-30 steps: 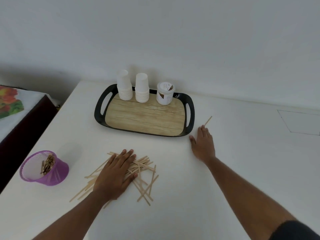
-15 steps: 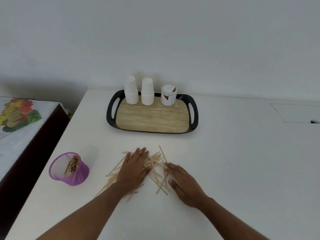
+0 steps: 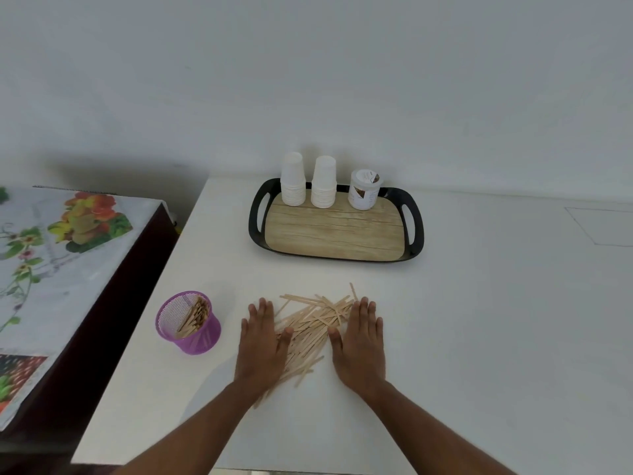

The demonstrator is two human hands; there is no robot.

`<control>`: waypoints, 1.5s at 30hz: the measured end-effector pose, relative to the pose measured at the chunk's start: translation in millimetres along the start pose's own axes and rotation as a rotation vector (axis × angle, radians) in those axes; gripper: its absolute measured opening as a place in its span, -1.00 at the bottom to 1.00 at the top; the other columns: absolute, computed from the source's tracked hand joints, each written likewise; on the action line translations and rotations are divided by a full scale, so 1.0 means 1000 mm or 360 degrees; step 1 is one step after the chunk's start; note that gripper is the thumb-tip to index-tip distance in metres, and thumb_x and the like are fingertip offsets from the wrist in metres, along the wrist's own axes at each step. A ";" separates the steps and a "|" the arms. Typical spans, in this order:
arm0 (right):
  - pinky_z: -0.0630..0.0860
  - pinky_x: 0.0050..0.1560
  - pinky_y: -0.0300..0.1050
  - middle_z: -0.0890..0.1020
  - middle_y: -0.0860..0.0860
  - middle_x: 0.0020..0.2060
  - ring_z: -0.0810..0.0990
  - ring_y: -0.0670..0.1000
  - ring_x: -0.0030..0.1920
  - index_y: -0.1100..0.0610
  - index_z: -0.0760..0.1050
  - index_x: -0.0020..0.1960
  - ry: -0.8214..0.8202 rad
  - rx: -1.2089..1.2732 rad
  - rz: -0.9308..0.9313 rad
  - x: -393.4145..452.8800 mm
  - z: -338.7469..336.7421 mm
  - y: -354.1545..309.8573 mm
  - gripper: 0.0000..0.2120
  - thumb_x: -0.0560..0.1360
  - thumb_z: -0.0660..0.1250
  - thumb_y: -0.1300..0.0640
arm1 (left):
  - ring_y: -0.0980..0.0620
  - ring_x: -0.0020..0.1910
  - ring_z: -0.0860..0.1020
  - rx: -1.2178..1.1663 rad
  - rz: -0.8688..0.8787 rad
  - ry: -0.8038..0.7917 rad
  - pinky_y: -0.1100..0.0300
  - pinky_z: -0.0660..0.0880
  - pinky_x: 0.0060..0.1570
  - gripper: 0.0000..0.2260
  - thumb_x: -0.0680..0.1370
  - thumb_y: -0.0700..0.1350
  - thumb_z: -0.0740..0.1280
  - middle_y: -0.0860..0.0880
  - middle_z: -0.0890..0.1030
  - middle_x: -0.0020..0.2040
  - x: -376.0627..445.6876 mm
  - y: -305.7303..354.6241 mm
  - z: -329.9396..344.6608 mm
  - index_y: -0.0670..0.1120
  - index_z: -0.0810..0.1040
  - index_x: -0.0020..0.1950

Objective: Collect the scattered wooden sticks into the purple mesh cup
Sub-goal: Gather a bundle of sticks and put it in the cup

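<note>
- The left hand (image 3: 262, 341) lies flat on the white surface (image 3: 479, 320), fingers straight and together, grasping nothing; its inner edge and thumb rest on the left side of the pile of wooden sticks (image 3: 313, 325).
- The right hand (image 3: 359, 341) lies flat in the same way, fingers straight, palm down, released; its thumb side touches the right edge of the pile.
- The sticks lie between the two hands in a loose heap, most of them running diagonally from near left to far right (a few poke out past the fingertips at the far side, and some reach back under the left wrist).
- The purple mesh cup (image 3: 188, 323) stands upright on the surface to the left of the left hand, near it but apart from it.
- Inside the cup a bundle of sticks (image 3: 193, 320) leans against the right side of the wall.
- Further back on the surface, near the wall, sits a black tray (image 3: 257, 214) with a wood-look floor and a cut-out handle at each end.
- Along the far edge of the tray stand two stacks of white paper cups (image 3: 293, 180) side by side, and to their right a small white jar (image 3: 363, 190) with a printed label.
- To the left of the surface, lower down, is a dark piece of furniture covered with a flowered cloth (image 3: 51, 241).
</note>
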State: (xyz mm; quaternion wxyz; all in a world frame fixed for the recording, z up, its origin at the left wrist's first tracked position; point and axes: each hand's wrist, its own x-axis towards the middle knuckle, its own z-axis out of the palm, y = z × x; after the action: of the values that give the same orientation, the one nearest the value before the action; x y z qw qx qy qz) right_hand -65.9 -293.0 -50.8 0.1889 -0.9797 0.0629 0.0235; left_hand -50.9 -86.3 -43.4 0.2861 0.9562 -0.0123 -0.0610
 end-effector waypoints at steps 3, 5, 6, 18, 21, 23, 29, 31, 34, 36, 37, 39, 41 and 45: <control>-0.33 0.61 -0.01 -0.21 0.12 0.67 -0.35 0.08 0.64 0.21 -0.28 0.66 -0.0113 0.0014 -0.0131 0.003 0.004 -0.016 -0.24 0.70 -0.09 -0.23 | 0.00 0.64 -0.27 -0.0046 0.0183 -0.0079 0.15 -0.32 0.56 -0.33 0.69 0.18 -0.02 -0.06 -0.16 0.68 -0.004 0.007 0.008 -0.13 -0.19 0.67; -0.35 0.61 -0.03 -0.25 0.08 0.66 -0.36 0.07 0.64 0.21 -0.29 0.66 -0.0220 0.0092 -0.0297 0.005 0.005 -0.022 -0.27 0.72 -0.06 -0.18 | 0.05 0.63 -0.28 -0.0186 0.0274 -0.0180 0.17 -0.32 0.56 -0.31 0.66 0.21 -0.06 -0.03 -0.18 0.68 -0.003 0.014 0.012 -0.10 -0.21 0.67; -0.33 0.62 -0.04 -0.23 0.06 0.66 -0.31 0.06 0.66 0.20 -0.27 0.66 -0.0264 0.0217 -0.0339 0.006 0.003 -0.024 -0.29 0.73 -0.02 -0.13 | 0.06 0.63 -0.29 -0.0249 0.0299 -0.0223 0.17 -0.32 0.56 -0.30 0.66 0.22 -0.06 -0.01 -0.20 0.68 -0.003 0.017 0.013 -0.09 -0.22 0.67; 0.55 0.05 -0.25 0.46 -0.14 0.17 0.53 -0.16 0.02 -0.02 0.41 0.42 -0.0396 0.0181 -0.0039 -0.021 -0.054 0.036 -0.27 0.37 0.57 -0.24 | 0.07 0.59 -0.43 0.0430 0.0559 -0.0401 0.00 -0.26 0.61 0.07 0.46 0.60 0.03 0.05 -0.41 0.63 -0.020 -0.059 -0.030 -0.05 -0.38 0.62; 0.46 -0.10 -0.32 0.51 -0.15 0.01 0.50 -0.17 -0.13 0.02 0.49 0.36 -0.0410 0.0305 0.0036 -0.023 -0.048 0.016 -0.41 0.40 0.60 0.00 | 0.03 0.59 -0.44 0.0577 0.0618 -0.0354 -0.04 -0.28 0.61 0.00 0.51 0.57 -0.08 0.00 -0.43 0.62 -0.027 -0.049 -0.022 -0.08 -0.42 0.61; 0.45 -0.07 -0.30 0.56 -0.11 -0.01 0.51 -0.14 -0.10 0.06 0.53 0.34 -0.0338 0.0403 0.0121 -0.022 -0.042 0.000 -0.51 0.44 0.55 0.12 | -0.01 0.61 -0.40 0.0615 0.0610 -0.0295 -0.08 -0.25 0.60 -0.06 0.55 0.52 -0.14 -0.05 -0.40 0.63 -0.027 -0.039 -0.015 -0.12 -0.40 0.61; 0.64 -0.06 -0.02 0.65 0.03 -0.19 0.63 0.05 -0.16 0.20 0.60 -0.02 -0.0140 0.0672 0.0199 -0.016 -0.034 -0.038 -0.93 0.50 0.38 0.26 | -0.04 0.61 -0.39 0.0570 0.0461 -0.0194 -0.07 -0.26 0.59 -0.13 0.56 0.45 -0.32 -0.10 -0.35 0.64 -0.020 -0.012 0.002 -0.16 -0.33 0.63; 0.66 -0.03 0.00 0.68 0.00 -0.17 0.67 0.00 -0.16 0.19 0.64 0.05 -0.0125 0.0759 0.0190 -0.010 -0.037 -0.037 -0.86 0.53 0.35 0.24 | -0.01 0.61 -0.38 0.0466 0.0409 -0.0152 -0.02 -0.28 0.61 -0.14 0.55 0.45 -0.33 -0.07 -0.34 0.65 -0.018 -0.011 0.005 -0.15 -0.32 0.64; 0.66 0.09 -0.06 0.66 -0.07 0.02 0.65 -0.12 -0.03 0.12 0.60 0.30 -0.0035 0.0683 0.0003 0.007 -0.051 -0.025 -0.63 0.50 0.43 0.23 | 0.00 0.64 -0.27 0.0220 0.0375 -0.0081 0.07 -0.22 0.61 -0.14 0.57 0.45 -0.24 -0.03 -0.23 0.67 -0.015 -0.018 0.001 -0.13 -0.23 0.67; 0.58 0.28 0.01 0.57 -0.05 0.25 0.54 -0.04 0.23 0.03 0.50 0.42 -0.0111 0.0307 -0.0322 0.023 -0.062 -0.016 -0.43 0.43 0.51 0.18 | 0.00 0.64 -0.26 0.0243 0.0392 -0.0056 0.08 -0.23 0.60 -0.13 0.58 0.46 -0.21 -0.04 -0.20 0.67 -0.015 -0.026 -0.005 -0.14 -0.20 0.67; 0.50 0.41 0.04 0.49 -0.06 0.38 0.43 -0.01 0.38 -0.02 0.42 0.48 -0.0203 0.0085 -0.0500 0.031 -0.067 -0.014 -0.32 0.41 0.55 0.13 | 0.00 0.64 -0.27 0.0276 0.0403 -0.0065 0.08 -0.24 0.60 -0.12 0.58 0.46 -0.19 -0.04 -0.21 0.67 -0.015 -0.030 -0.008 -0.14 -0.20 0.67; 0.26 0.57 0.09 0.30 -0.04 0.58 0.20 0.04 0.58 -0.06 0.25 0.59 -0.0424 -0.0264 -0.0819 0.047 -0.072 -0.016 -0.10 0.36 0.62 0.03 | -0.01 0.64 -0.29 0.0365 0.0438 -0.0089 0.06 -0.22 0.61 -0.12 0.58 0.46 -0.16 -0.05 -0.22 0.67 -0.017 -0.034 -0.010 -0.14 -0.20 0.67; 0.14 0.59 0.10 0.20 0.00 0.64 0.10 0.07 0.64 -0.02 0.14 0.64 -0.0604 -0.0490 -0.1079 0.061 -0.071 -0.025 0.04 0.33 0.66 0.01 | -0.04 0.64 -0.28 0.0442 0.0469 -0.0084 0.01 -0.17 0.62 -0.12 0.59 0.46 -0.12 -0.07 -0.22 0.67 -0.019 -0.034 -0.009 -0.14 -0.16 0.67; 0.43 0.44 0.15 0.36 0.02 0.54 0.32 0.11 0.53 -0.02 0.21 0.62 -0.0671 -0.0747 -0.1360 0.080 -0.066 -0.047 -0.02 0.34 0.65 0.02 | -0.03 0.63 -0.33 0.0528 0.0458 -0.0109 -0.01 -0.16 0.63 -0.11 0.59 0.47 -0.13 -0.08 -0.26 0.67 -0.018 -0.035 -0.006 -0.14 -0.16 0.68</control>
State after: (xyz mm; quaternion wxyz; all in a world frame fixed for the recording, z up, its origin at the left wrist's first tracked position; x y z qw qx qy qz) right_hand 21.0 -283.7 22.4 -0.0342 -0.9079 -0.3881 0.1545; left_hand -68.3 -52.6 -55.5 0.1299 0.9759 -0.1682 -0.0490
